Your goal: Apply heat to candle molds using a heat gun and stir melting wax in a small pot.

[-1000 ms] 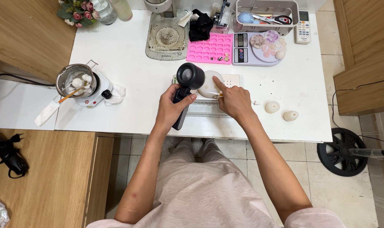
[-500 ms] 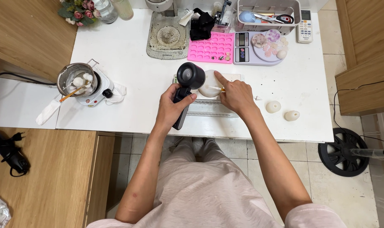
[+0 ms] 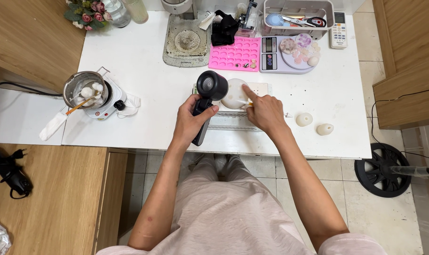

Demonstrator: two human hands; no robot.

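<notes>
Barely anything has shifted since the earlier frame: your left hand (image 3: 192, 123) is wrapped tight around the black heat gun (image 3: 209, 94), its long axis running lower-left to upper-right, nozzle beside the white round piece (image 3: 234, 92) at frame centre, which your right hand (image 3: 265, 112) touches with its forefinger.

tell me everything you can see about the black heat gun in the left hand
The black heat gun looks like matte plastic, with a short, round barrel and a straight handle that runs down toward the person. The end of the barrel that faces the camera is a grey mesh grille. The left hand wraps around the handle, its fingers closed on it. The barrel is held just above the white table, close beside a round white piece that the right hand touches. Its cord is not visible.
</notes>
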